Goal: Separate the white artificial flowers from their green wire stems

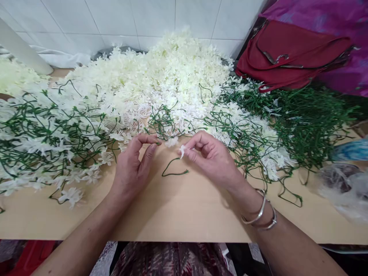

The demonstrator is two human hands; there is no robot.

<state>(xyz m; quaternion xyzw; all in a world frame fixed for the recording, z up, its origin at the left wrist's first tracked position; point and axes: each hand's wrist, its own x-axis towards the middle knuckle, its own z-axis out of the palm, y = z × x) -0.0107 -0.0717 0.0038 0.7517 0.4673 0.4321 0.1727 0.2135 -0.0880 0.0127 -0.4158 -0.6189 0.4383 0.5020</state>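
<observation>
My left hand (133, 163) is over the table, thumb and forefinger pinched on a small green artificial flower stem (158, 143), most of it hidden. Across a short gap, my right hand (211, 156) pinches a white artificial flower (182, 151) between its thumb and forefinger. Just below that flower a bent green stem (174, 174) runs over the tabletop; whether it joins the flower I cannot tell. Another white blossom (171, 142) sits between the two hands, at the edge of the pile.
A large heap of white blossoms (172, 73) rises against the tiled wall (155, 19). Flowers on green stems (48, 134) spread at left. Loose green stems (313, 119) lie at right, by a red handbag (293, 53) and a clear plastic bag (345, 188). The wooden table (184, 214) ends near my lap.
</observation>
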